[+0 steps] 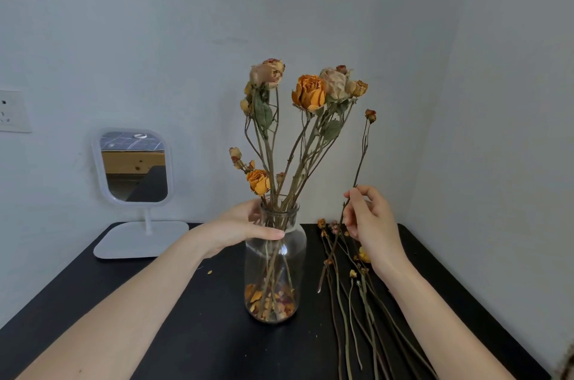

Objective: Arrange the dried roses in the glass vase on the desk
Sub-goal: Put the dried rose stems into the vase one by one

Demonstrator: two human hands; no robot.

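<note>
1. The vase [275, 271] stands upright on the black tabletop [186, 333], near its middle.
2. The roses [309, 93] in the vase rise well above its mouth and fan out. Orange and pale heads are at the top, and a smaller orange head hangs low on the vase's left side, just above the rim.
3. Dry petals [270, 298] lie in a heap at the bottom of the vase, around the feet of the stalks.
4. The left hand [242, 225] grips the neck of the vase from its left side. The thumb lies across the front of the glass and the fingers curl round behind.
5. The right hand [371, 219] is just to the right of the vase, level with its neck, and pinches one stem [360, 159] between thumb and fingertips.
6. That stem is outside the vase and tilts away from it. A small bud tops it, lower than the highest heads in the vase, and its bottom end hangs beside the vase's body.
7. Loose stems [357, 295] lie flat on the tabletop to the right of the vase, under the right hand and forearm, running toward the near edge.
8. A white mirror [134, 166] on a flat base stands well to the left of the vase, by the wall [310, 6].
</note>
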